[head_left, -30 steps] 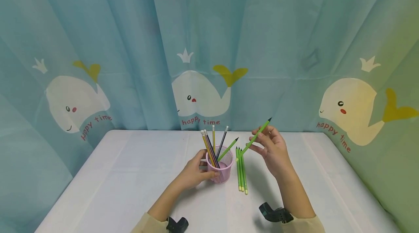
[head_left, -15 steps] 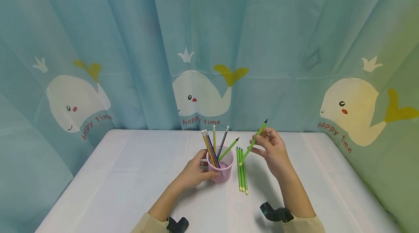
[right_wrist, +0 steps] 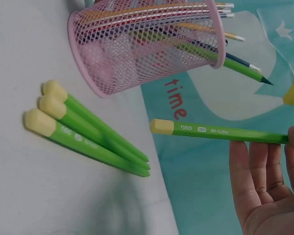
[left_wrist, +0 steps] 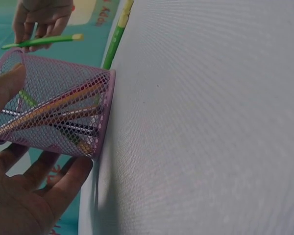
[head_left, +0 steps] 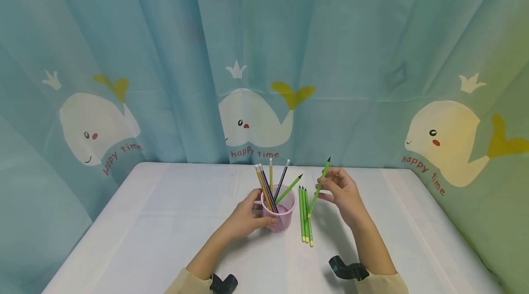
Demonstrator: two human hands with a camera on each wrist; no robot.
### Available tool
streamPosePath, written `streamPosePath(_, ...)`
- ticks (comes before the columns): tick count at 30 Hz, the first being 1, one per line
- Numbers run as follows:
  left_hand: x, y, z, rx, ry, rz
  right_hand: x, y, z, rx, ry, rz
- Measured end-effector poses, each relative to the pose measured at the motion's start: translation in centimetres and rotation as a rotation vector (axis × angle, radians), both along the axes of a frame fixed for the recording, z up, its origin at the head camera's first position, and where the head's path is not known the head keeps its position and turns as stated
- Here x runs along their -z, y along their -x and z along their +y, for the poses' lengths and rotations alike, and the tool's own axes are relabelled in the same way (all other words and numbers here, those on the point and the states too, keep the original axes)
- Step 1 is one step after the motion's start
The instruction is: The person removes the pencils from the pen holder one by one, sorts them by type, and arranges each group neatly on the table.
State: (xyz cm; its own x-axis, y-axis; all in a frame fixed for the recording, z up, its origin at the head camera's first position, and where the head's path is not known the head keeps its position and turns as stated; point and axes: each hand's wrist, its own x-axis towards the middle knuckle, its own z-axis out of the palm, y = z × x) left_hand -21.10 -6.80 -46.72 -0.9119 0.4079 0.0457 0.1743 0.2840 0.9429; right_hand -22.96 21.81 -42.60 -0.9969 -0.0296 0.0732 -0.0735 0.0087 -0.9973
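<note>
Your left hand (head_left: 241,221) is wrapped round the pink mesh cup (head_left: 283,225), thumb on one side and fingers on the other, where it stands on the tabletop (head_left: 186,220). Your right hand (head_left: 345,197) pinches a green pencil (right_wrist: 220,131), held tilted above the tabletop to the right of the cup, dark tip up and pale yellow end down. Below it, three loose pencils (right_wrist: 98,137), also green, lie side by side, near the cup. Inside the cup you have one green pencil leaning tip up, with yellow and dark pencils (head_left: 269,190) showing their white ends. A whale-print curtain (head_left: 351,55) hangs behind
</note>
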Motion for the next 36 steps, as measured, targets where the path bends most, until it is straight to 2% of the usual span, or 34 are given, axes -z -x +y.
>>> streamPosePath(9, -0.1, -0.1, 0.0, 0.000, -0.004, 0.000, 0.8, 0.3, 0.1, 0.014, -0.064, -0.091)
streamPosePath(21, -0.2, -0.1, 0.1, -0.010, 0.013, 0.000, 1.3, 0.5, 0.5, -0.031, -0.098, -0.118)
streamPosePath(36, -0.2, -0.2, 0.1, -0.007, 0.007, 0.000, 2.1, 0.6, -0.1, 0.053, -0.245, -0.166)
